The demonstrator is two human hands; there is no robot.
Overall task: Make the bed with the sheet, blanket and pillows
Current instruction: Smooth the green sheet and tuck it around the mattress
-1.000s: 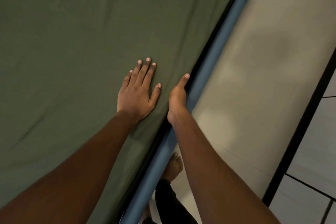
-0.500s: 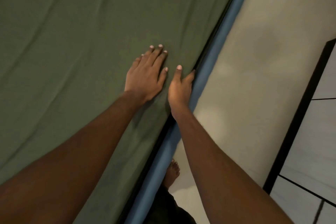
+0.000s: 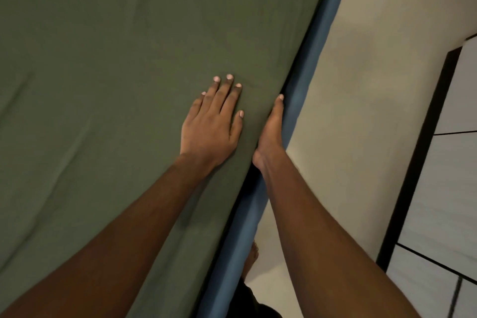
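Sheet [image 3: 129,85] lies flat under the left hand [image 3: 211,126], whose straight fingers press it down, and its long edge runs just beside the right hand [image 3: 271,131], which dips by the blue rail [image 3: 304,80] with fingers hidden, so I cannot tell its grip.

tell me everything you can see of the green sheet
The sheet is plain dark olive green, a matte cloth by its look, spread over the bed and filling most of the view. It lies mostly flat with soft shallow creases, more of them toward the left. Its right edge drops down beside the blue bed rail. The left hand presses flat on it near that edge. The right hand, seen edge-on, pushes against its side in the gap by the rail.
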